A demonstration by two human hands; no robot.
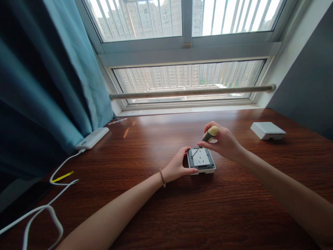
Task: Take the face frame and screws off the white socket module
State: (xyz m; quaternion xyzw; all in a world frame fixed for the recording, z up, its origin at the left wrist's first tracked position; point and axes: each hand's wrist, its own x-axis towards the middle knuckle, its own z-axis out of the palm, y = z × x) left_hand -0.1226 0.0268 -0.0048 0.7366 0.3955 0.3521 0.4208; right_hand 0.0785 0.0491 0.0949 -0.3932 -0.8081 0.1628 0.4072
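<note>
A wall socket module (201, 160), white face in a grey frame, lies flat on the dark wooden table (182, 215). My left hand (177, 166) grips its left edge with thumb and fingers, steadying it. My right hand (223, 141) is closed around a screwdriver (208, 136) with a yellow handle. The thin shaft slants down to the left, and its tip meets the socket's top left corner.
A white cover plate or box (267, 130) sits at the far right of the table. A white power bank (92, 138) lies at the left by the teal curtain (47, 86), with a white cable (52, 201) trailing toward me. A window and rail run behind.
</note>
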